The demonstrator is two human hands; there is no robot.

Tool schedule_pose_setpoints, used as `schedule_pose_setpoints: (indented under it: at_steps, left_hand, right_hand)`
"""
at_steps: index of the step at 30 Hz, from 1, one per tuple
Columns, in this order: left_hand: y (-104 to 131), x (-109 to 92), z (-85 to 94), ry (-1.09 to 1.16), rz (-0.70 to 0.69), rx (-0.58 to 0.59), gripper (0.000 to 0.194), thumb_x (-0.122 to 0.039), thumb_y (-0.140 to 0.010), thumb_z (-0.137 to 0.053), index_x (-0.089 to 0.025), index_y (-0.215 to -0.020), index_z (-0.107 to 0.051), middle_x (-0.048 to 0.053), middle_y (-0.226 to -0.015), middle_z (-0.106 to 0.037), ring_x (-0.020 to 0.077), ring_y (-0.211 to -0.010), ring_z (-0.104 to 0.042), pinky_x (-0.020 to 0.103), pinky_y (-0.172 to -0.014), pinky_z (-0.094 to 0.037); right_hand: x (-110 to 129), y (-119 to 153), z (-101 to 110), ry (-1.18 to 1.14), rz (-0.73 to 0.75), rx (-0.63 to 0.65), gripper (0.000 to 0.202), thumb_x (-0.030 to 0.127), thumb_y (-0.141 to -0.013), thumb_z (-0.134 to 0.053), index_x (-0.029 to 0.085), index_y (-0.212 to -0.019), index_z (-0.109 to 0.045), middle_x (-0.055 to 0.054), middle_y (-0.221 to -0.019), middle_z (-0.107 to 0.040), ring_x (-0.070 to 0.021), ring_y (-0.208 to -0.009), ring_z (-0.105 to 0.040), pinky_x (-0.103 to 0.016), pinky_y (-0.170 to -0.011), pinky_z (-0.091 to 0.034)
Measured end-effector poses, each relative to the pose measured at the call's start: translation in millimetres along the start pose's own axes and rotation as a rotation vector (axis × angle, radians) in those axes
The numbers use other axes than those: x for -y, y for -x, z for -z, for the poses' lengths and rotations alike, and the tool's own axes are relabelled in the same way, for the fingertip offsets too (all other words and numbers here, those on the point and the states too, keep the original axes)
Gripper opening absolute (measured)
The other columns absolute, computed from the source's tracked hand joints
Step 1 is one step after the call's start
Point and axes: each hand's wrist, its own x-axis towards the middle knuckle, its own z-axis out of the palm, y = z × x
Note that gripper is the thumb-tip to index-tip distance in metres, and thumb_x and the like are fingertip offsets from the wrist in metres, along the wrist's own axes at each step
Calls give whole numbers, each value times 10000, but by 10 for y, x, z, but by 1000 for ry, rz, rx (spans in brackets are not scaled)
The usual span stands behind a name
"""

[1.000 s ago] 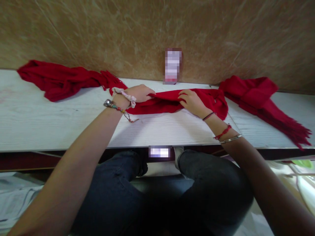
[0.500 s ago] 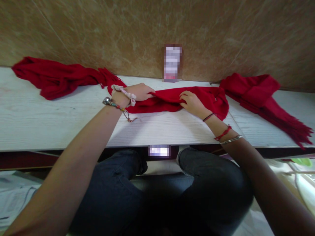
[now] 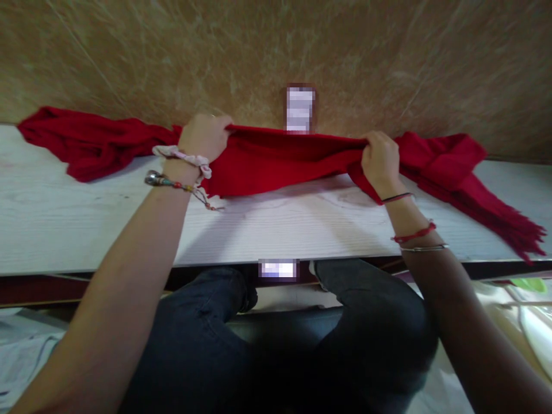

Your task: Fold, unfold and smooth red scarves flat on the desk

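Note:
A red scarf (image 3: pixel 280 158) is stretched between my hands above the white table, its upper edge taut and its lower part hanging in loose folds. My left hand (image 3: pixel 204 137) is closed on the upper left corner of this stretch. Closed on its right end is my right hand (image 3: pixel 382 163), with a strip of cloth dangling below the fingers. More red cloth (image 3: pixel 103 141) lies crumpled to the left, partly behind my left hand. Right of my right hand rests a folded red fringed scarf (image 3: pixel 452 167). Whether these pieces join the held one is hidden by my hands.
The narrow white table (image 3: pixel 267 230) runs across the view against a brown marbled wall (image 3: pixel 172 57). A blurred-out upright object (image 3: pixel 301 109) stands at the wall behind the scarf. My legs (image 3: pixel 207 322) are below the table's front edge.
My hands have moved apart, left hand leftward and up, right hand rightward. The scarf between them went from lying bunched on the table to being pulled taut and lifted.

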Motion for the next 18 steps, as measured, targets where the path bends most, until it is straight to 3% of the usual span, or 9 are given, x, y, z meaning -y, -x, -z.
schedule_pose_setpoints:
  at_steps: [3, 5, 7, 9, 13, 16, 18]
  left_hand:
    - [-7, 94, 0, 44, -45, 5, 394, -261, -904, -317, -67, -1150, -556, 133, -1159, -586, 240, -1047, -520, 365, -920, -368]
    - [-24, 55, -58, 34, -145, 76, 370, -257, -895, -340, -76, -1108, -582, 106, -1109, -615, 206, -994, -538, 326, -904, -376]
    - [-39, -47, -118, 7, -248, 144, 358, -275, -894, -348, -102, -1067, -610, 80, -1047, -641, 185, -938, -553, 297, -864, -392]
    - [-41, -155, -133, 9, -322, 157, 368, -303, -896, -347, -119, -1038, -632, 66, -1001, -656, 181, -898, -562, 285, -827, -400]
    - [6, -220, 6, 145, -361, 64, 417, -347, -894, -345, -94, -1059, -632, 70, -967, -661, 172, -850, -560, 262, -784, -397]
    - [57, -169, 130, 194, -295, -3, 498, -414, -891, -332, -38, -956, -652, 66, -822, -652, 149, -759, -544, 250, -767, -395]
    - [78, -134, 167, 223, -261, -38, 544, -449, -888, -315, -23, -881, -654, 56, -762, -630, 145, -744, -539, 258, -784, -392]
  right_hand:
    - [-72, -60, 47, -149, 8, 62, 325, -24, -735, -382, 85, -911, -633, -120, -941, -656, -185, -908, -567, -324, -870, -424]
    - [5, -41, -22, -228, 168, 170, 287, 46, -745, -491, 113, -992, -621, -108, -1028, -643, -193, -991, -551, -331, -920, -409]
    - [175, 10, -151, -308, 350, 250, 426, 175, -755, -582, 128, -1176, -531, -128, -1207, -560, -227, -1129, -479, -381, -986, -368]
    - [378, 69, -301, -329, 435, 315, 606, 267, -757, -604, 133, -1311, -397, -159, -1329, -445, -278, -1210, -403, -467, -995, -352]
    - [653, 122, -493, -197, 326, 267, 623, 251, -781, -550, 178, -1358, -327, -164, -1377, -368, -346, -1243, -334, -572, -927, -359]
    - [716, 76, -471, -154, 255, 140, 521, 214, -818, -474, 181, -1326, -364, -161, -1354, -384, -347, -1243, -321, -573, -921, -343]
    - [739, 16, -417, -149, 257, 135, 426, 200, -833, -437, 169, -1258, -435, -157, -1286, -449, -333, -1209, -365, -546, -917, -348]
